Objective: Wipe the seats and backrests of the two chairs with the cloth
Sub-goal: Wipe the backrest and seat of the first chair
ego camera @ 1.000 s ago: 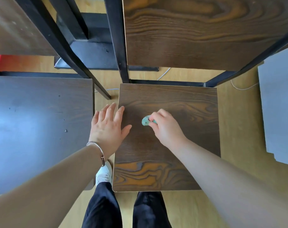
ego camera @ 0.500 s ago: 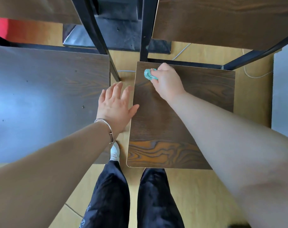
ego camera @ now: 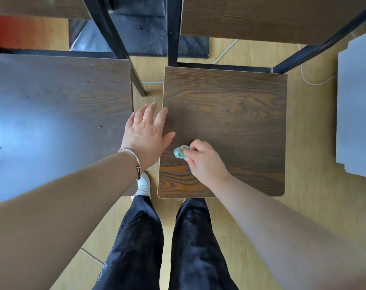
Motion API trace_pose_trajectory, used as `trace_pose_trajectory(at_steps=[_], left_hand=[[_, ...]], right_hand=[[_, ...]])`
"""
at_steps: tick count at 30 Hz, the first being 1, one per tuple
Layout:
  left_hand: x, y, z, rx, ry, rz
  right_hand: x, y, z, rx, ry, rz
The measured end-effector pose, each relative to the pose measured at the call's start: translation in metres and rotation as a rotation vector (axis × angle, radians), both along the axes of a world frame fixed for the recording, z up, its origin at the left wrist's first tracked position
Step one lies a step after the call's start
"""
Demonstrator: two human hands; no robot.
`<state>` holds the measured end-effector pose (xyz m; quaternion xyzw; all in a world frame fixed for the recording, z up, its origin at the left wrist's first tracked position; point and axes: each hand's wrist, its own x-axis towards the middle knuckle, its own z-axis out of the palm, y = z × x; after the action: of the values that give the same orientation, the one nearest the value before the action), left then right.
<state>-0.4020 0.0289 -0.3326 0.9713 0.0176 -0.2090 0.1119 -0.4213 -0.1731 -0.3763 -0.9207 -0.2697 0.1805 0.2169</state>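
Two dark wood-grain chairs stand side by side below me. On the right chair's seat [ego camera: 236, 114], my right hand [ego camera: 205, 162] is shut on a small bunched teal cloth [ego camera: 179, 152], pressed to the seat's near left part. My left hand [ego camera: 146, 132] lies flat with fingers spread across the gap, its thumb on the right seat's left edge. The left chair's seat [ego camera: 52, 114] is glossy with glare. The right chair's backrest [ego camera: 261, 15] shows at the top, the left one's backrest [ego camera: 31, 5] only partly.
Black metal chair frames [ego camera: 173, 32] rise between the backrests. A black base plate [ego camera: 140, 36] and white cables [ego camera: 311, 80] lie on the wooden floor. A grey panel [ego camera: 357, 105] stands at the right. My legs in dark trousers [ego camera: 167, 243] are at the seats' front edge.
My right hand has drawn the cloth from the seat's far left corner back toward the near left part. My left hand has stayed at the seat's left edge.
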Motion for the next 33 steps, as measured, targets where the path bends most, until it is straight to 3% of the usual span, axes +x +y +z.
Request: trace_pose_trajectory(at_steps=[2, 5, 11, 17, 21, 27, 33], left_hand=[[-0.002, -0.005, 0.0, 0.004, -0.012, -0.007], [0.0, -0.013, -0.002, -0.007, -0.024, 0.016], [0.004, -0.034, -0.008, -0.004, 0.0, 0.029], [0.001, -0.041, -0.005, 0.002, -0.029, 0.07], [-0.014, -0.033, 0.004, 0.008, -0.036, 0.085], [-0.044, -0.019, 0.008, 0.016, -0.009, 0.01], [-0.079, -0.007, 0.019, 0.001, -0.021, -0.093]], right_hand=[[0.008, -0.003, 0.005, 0.04, 0.041, -0.059], [0.052, -0.023, 0.014, 0.111, -0.024, -0.326], [0.169, -0.086, 0.023, -0.253, -0.067, -0.707], [0.153, -0.075, 0.007, -0.223, -0.045, -0.598], [0.101, -0.055, 0.002, -0.139, -0.007, -0.425], [0.017, -0.029, -0.005, -0.004, 0.007, -0.375], [-0.085, -0.007, -0.002, 0.003, 0.047, -0.317]])
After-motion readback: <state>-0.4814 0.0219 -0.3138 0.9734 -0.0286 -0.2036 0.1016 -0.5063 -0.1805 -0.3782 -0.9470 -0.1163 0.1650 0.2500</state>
